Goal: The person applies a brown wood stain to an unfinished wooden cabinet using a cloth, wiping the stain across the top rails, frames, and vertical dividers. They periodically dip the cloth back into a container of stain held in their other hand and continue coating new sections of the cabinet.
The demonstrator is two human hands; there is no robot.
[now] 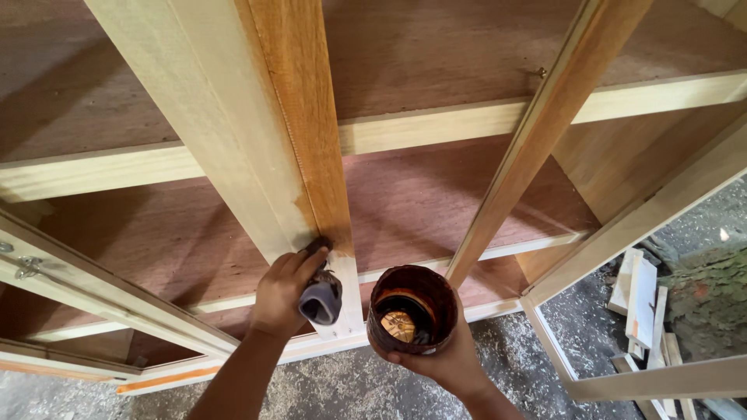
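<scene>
A dark wad of cloth (320, 299) presses against the centre post (311, 155) of a bare wooden cabinet, just where the amber stain ends and pale wood begins. The left hand (282, 292) is closed around it, fingers pinning it flat. At three o'clock, the right hand (440, 362) cups a stained tin (410, 309) from below, mouth up, close for dipping. Offcuts (642, 299) lie further right.

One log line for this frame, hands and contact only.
left hand: rag on cabinet post | right hand: holds stain tub | stain partway down post
</scene>
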